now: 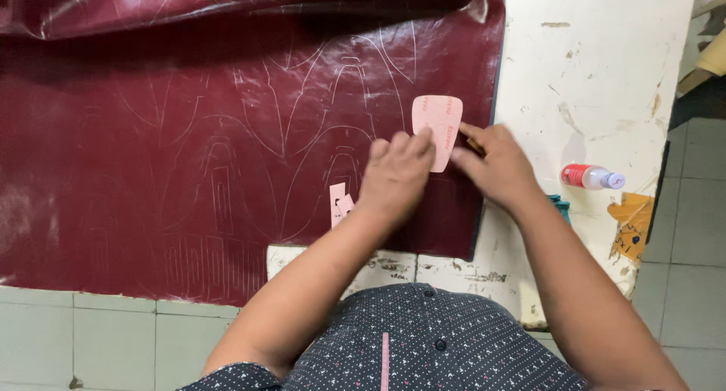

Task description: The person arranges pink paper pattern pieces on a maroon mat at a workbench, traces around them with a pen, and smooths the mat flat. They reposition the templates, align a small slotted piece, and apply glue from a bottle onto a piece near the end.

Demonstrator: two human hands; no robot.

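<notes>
We see the dark red leather sheet (151, 149) covered in traced outlines, with small pink card pieces (339, 202) at seven o'clock of the left hand (397, 175). That hand lies flat, fingers together, pinning the pink template (438, 126) at its one o'clock. The right hand (495, 164) is closed on a thin marking tool (475, 144) against the template's right edge. If our pressing hand eases, the template could slide and skew the line. A small bottle (593, 177) lies at three o'clock, well apart.
</notes>
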